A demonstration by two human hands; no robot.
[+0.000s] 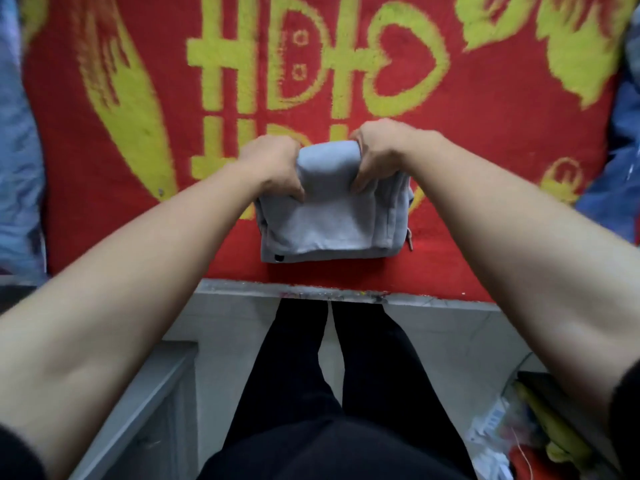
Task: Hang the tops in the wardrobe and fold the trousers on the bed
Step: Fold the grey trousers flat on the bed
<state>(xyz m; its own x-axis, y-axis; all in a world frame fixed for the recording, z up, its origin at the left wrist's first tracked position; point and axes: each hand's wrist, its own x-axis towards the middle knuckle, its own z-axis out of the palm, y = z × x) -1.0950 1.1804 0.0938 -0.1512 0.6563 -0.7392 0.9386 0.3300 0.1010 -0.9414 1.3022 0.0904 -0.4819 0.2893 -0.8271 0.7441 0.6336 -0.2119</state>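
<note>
Light grey trousers (pixel 332 223) lie folded into a compact rectangle near the front edge of the bed, on a red blanket (pixel 485 140) with yellow patterns. My left hand (pixel 273 168) grips the far left part of the folded bundle, thumb on top and fingers curled over its far edge. My right hand (pixel 381 154) grips the far right part the same way. Between the hands the far fold is raised into a rounded hump. A small dark tag shows at the bundle's near left corner.
Blue denim garments lie at the bed's left side (pixel 17 168) and right side (pixel 616 181). The bed's pale front edge (pixel 242 289) runs below the blanket. A grey cabinet (pixel 149 393) stands at lower left; a cluttered pile of bags (pixel 540 427) at lower right.
</note>
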